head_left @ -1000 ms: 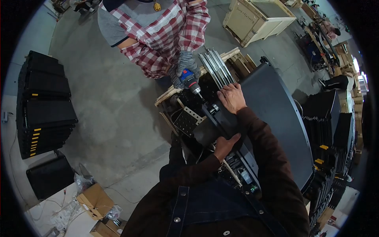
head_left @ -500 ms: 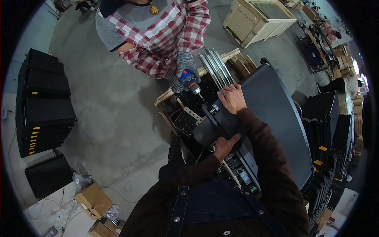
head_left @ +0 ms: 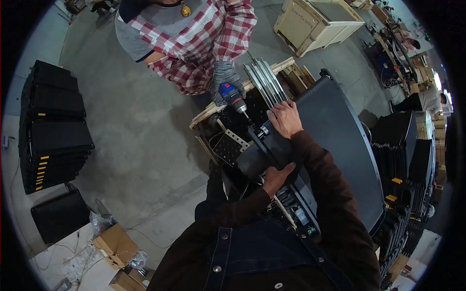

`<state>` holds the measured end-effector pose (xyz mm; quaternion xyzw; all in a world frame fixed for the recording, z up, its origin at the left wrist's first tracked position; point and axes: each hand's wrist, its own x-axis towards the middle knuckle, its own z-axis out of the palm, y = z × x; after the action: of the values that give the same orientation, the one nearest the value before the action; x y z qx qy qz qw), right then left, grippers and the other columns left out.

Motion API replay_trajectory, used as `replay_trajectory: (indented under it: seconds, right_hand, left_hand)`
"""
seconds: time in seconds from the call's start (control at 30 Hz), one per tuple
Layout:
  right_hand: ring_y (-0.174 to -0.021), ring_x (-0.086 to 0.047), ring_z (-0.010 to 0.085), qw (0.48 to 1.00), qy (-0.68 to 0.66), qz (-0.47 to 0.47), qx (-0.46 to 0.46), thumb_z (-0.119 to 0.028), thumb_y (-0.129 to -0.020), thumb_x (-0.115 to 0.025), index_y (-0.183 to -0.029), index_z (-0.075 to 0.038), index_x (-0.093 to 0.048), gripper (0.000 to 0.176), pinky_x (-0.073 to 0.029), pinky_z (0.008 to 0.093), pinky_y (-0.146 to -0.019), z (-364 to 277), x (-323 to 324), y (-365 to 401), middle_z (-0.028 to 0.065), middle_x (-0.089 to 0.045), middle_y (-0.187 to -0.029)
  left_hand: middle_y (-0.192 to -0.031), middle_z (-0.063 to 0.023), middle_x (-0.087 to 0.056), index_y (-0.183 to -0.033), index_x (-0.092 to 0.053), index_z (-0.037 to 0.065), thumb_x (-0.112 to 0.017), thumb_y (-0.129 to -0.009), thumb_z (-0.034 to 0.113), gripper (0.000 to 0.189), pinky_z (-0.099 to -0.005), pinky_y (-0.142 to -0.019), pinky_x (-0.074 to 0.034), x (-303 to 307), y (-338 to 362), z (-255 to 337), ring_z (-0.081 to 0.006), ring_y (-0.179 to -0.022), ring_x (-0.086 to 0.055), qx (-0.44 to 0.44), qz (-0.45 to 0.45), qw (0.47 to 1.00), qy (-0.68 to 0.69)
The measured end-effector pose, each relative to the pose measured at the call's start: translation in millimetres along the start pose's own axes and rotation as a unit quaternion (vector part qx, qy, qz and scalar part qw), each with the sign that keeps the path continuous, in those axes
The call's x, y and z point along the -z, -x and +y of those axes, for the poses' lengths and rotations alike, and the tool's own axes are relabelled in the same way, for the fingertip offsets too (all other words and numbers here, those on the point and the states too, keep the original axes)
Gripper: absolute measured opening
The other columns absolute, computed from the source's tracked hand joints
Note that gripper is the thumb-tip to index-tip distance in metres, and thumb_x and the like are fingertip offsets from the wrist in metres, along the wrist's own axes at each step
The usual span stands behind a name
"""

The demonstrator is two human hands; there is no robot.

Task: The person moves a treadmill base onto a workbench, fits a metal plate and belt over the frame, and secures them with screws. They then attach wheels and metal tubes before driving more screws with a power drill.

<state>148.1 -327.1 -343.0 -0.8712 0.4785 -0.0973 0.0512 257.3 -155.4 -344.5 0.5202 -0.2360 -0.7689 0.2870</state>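
Note:
A long black machine frame (head_left: 264, 148) with a metal roller end (head_left: 262, 132) lies in front of me. My right hand (head_left: 285, 119) is closed over its upper part, fingers bent over the edge beside the roller end. Lower down, my left hand (head_left: 276, 180) grips the frame with the thumb on top; its other fingers are mostly hidden. Across from me, a co-worker's gloved hand (head_left: 225, 80) holds a blue and black power drill (head_left: 233, 98), its bit pointing down at the frame's end. An open section with electronics (head_left: 302, 217) shows below my left hand.
A large dark curved panel (head_left: 335, 145) extends to my right. Silver tubes (head_left: 266, 82) lie on a wooden crate beyond the frame. Black panels (head_left: 58, 131) are stacked at left, more (head_left: 400, 131) at right. A wooden crate (head_left: 310, 29) stands behind, cardboard boxes (head_left: 115, 245) lower left.
The co-worker's lower gloved hand has drawn up from beside the drill, toward the other hand. The drill has shifted only slightly. My hands stay in place.

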Motion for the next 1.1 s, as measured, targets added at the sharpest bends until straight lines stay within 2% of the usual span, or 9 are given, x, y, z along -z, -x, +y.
replay_trajectory:
  seconds: [0.13,0.2,0.33,0.43,0.5,0.6,0.87,0.97,1.1]
  right_hand:
    - [-0.094,-0.057,0.0252,1.0,0.0,0.006,0.006,-0.025,-0.096,-0.051,-0.094,-0.006,-0.07,0.026,-0.036,0.0417,-0.095,0.7,0.2,0.4,0.0072,-0.062,-0.09]
    - [-0.094,-0.057,0.0252,1.0,-0.002,0.005,0.005,-0.025,-0.096,-0.051,-0.094,-0.006,-0.07,0.026,-0.036,0.0416,-0.095,0.7,0.2,0.3,0.0071,-0.062,-0.09]
    - [-0.094,-0.056,0.0252,1.0,0.004,0.001,0.005,-0.025,-0.096,-0.052,-0.094,-0.006,-0.069,0.026,-0.036,0.0417,-0.094,1.3,-0.7,0.2,0.0072,-0.062,-0.09]
    - [-0.093,-0.056,0.0252,1.0,0.003,0.014,0.014,-0.025,-0.096,-0.052,-0.093,-0.006,-0.069,0.026,-0.036,0.0418,-0.094,1.3,-1.6,0.6,0.0073,-0.062,-0.09]
    - [-0.093,-0.056,0.0252,1.0,0.0,0.009,0.01,-0.024,-0.096,-0.052,-0.093,-0.006,-0.069,0.026,-0.036,0.0418,-0.094,1.4,-1.3,0.8,0.0074,-0.062,-0.09]
    - [-0.092,-0.057,0.0246,1.0,0.005,0.008,0.009,-0.025,-0.097,-0.052,-0.094,-0.007,-0.071,0.026,-0.037,0.0415,-0.095,1.0,-1.2,0.1,0.0062,-0.063,-0.089]
    - [-0.093,-0.056,0.0255,1.0,-0.002,0.007,0.006,-0.024,-0.096,-0.052,-0.093,-0.006,-0.07,0.026,-0.036,0.042,-0.094,0.4,-0.7,0.6,0.0072,-0.062,-0.09]
    - [-0.091,-0.059,0.0244,1.0,0.022,0.005,0.007,-0.026,-0.097,-0.053,-0.097,-0.008,-0.072,0.026,-0.038,0.0411,-0.095,1.0,0.1,0.3,0.0051,-0.064,-0.089]
    - [-0.092,-0.058,0.0243,0.999,0.031,-0.014,0.007,-0.025,-0.097,-0.052,-0.096,-0.008,-0.071,0.026,-0.038,0.0414,-0.095,-1.2,3.1,-0.2,0.0052,-0.064,-0.089]
  left_hand:
    - [-0.07,0.0035,-0.058,-0.073,-0.069,0.001,-0.079,-0.087,0.041,0.044,-0.0282,-0.063,-0.041,4.2,-7.8,-9.0,-0.0061,-0.066,-0.049,0.035,-0.024,0.999,-0.022]
    - [-0.069,0.004,-0.058,-0.072,-0.068,0.002,-0.079,-0.088,0.04,0.043,-0.0285,-0.061,-0.04,-0.5,-9.2,-13.2,-0.0056,-0.065,-0.048,-0.009,0.001,1.0,0.006]
    - [-0.069,0.004,-0.058,-0.071,-0.067,0.002,-0.079,-0.088,0.039,0.042,-0.0285,-0.06,-0.039,-3.9,-3.1,-7.1,-0.0053,-0.065,-0.048,-0.043,0.011,0.998,0.034]
    - [-0.067,0.0042,-0.056,-0.067,-0.066,0.002,-0.079,-0.088,0.04,0.045,-0.0289,-0.059,-0.039,-1.7,-3.3,-4.8,-0.0051,-0.064,-0.047,-0.027,0.015,0.999,0.032]
    - [-0.063,0.0044,-0.053,-0.061,-0.062,0.002,-0.079,-0.087,0.041,0.05,-0.0299,-0.058,-0.038,2.3,-7.4,-7.2,-0.0048,-0.062,-0.045,0.006,0.013,0.998,-0.057]
    - [-0.059,0.0047,-0.05,-0.056,-0.057,0.002,-0.079,-0.086,0.042,0.055,-0.0309,-0.056,-0.036,1.5,-13.5,-17.1,-0.0047,-0.059,-0.042,0.0,0.02,0.999,-0.047]
    - [-0.059,0.0069,-0.047,-0.054,-0.055,0.004,-0.078,-0.088,0.042,0.056,-0.0309,-0.052,-0.031,0.5,-10.5,-15.7,-0.0034,-0.058,-0.041,-0.022,0.006,1.0,-0.019]
    - [-0.058,0.0078,-0.045,-0.052,-0.052,0.006,-0.078,-0.089,0.04,0.057,-0.0301,-0.051,-0.029,0.6,-16.9,-28.2,-0.0032,-0.056,-0.039,-0.045,0.004,0.999,-0.014]
    - [-0.057,0.0087,-0.041,-0.049,-0.046,0.007,-0.078,-0.089,0.039,0.06,-0.0302,-0.05,-0.027,-3.3,-5.5,-10.2,-0.0029,-0.055,-0.036,-0.039,0.013,0.999,0.01]
